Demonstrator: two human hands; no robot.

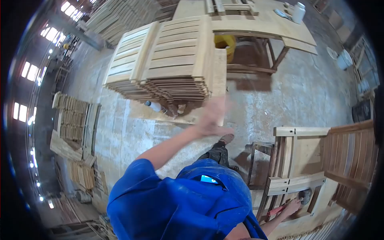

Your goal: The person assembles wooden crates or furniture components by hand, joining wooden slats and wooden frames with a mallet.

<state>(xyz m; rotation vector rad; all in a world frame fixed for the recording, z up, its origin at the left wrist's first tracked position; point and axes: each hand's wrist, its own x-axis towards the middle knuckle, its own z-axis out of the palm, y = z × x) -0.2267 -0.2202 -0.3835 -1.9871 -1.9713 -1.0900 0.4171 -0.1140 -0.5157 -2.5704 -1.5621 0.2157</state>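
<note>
My left hand (214, 114) reaches forward, smeared by motion, with its thumb apart from the stretched fingers and nothing visible in it. It overlaps the edge of a low board (188, 119) beside stacked slatted wooden panels (172, 50). At the lower right, my right hand (294, 207) is closed at a tool with a dark round head (305, 196), over a wooden frame (296, 182). Something red (276, 211) shows beside that wrist. The exact kind of tool is too small to make out.
A white bottle (156, 107) lies beneath the front of the panel stack. Behind stands a workbench (256, 26) with a white container (299, 13) on top and a yellow bucket (226, 44) below. More slatted pieces (74, 118) are piled to the left; a brown slatted panel (352, 150) stands right.
</note>
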